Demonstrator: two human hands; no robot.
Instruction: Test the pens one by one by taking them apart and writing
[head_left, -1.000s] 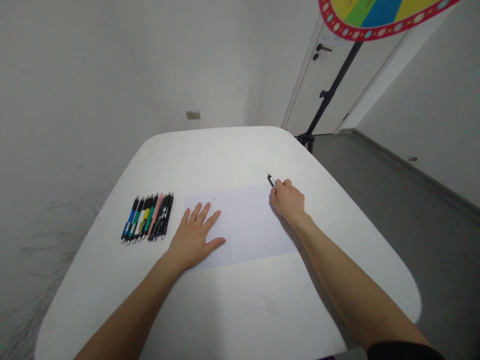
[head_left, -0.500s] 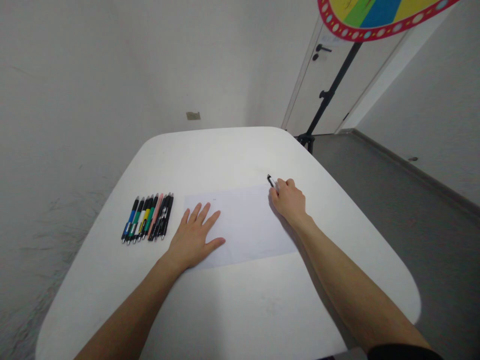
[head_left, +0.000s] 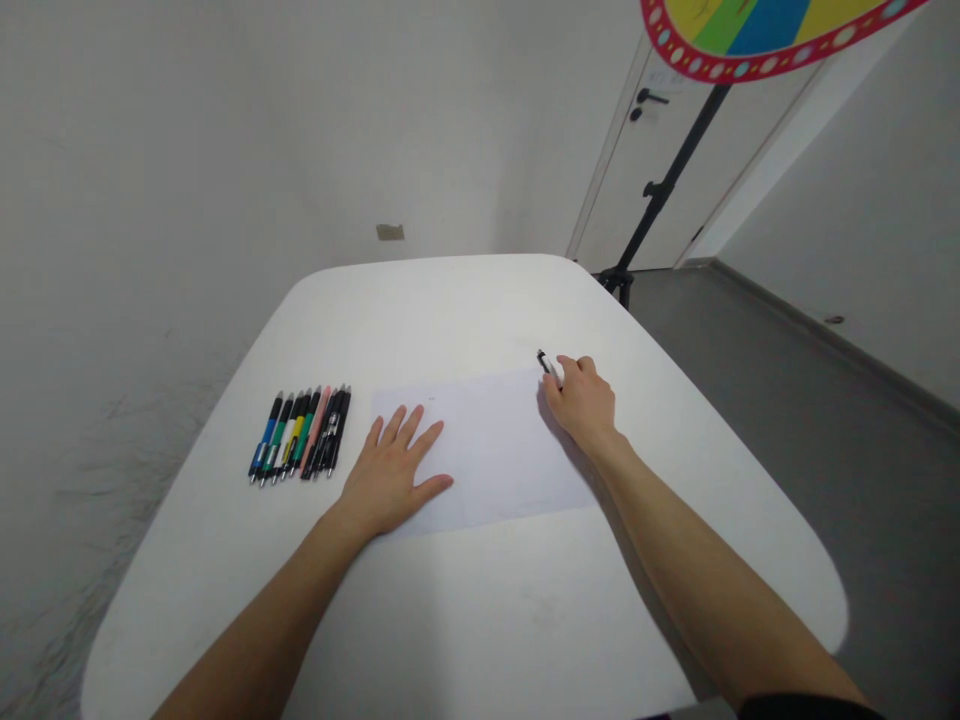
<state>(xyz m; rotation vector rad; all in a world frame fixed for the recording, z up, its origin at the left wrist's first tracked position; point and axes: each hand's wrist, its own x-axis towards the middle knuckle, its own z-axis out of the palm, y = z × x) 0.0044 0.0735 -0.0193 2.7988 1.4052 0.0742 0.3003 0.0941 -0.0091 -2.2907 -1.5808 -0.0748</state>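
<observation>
My left hand [head_left: 390, 478] lies flat with fingers spread on the left part of a sheet of white paper [head_left: 502, 450]. A small dark mark shows near the paper's upper left. My right hand [head_left: 585, 405] rests by the sheet's upper right corner, its fingers curled around a pen [head_left: 546, 362] with a black-and-white barrel. The pen's far end points up and left past the thumb; its near part is hidden by the hand. Left of my left hand, several pens [head_left: 300, 435] in blue, green, white, yellow, pink and black lie side by side.
The white table [head_left: 450, 310] has rounded corners. Beyond its far right corner stands a black tripod stand [head_left: 660, 200] carrying a colourful wheel [head_left: 757, 35], in front of a door [head_left: 675, 140]. A wall socket plate [head_left: 390, 232] is behind the table.
The view has shifted slightly. The index finger of my right hand appears a little farther from the pen, and more of its barrel shows. My left hand stays in place.
</observation>
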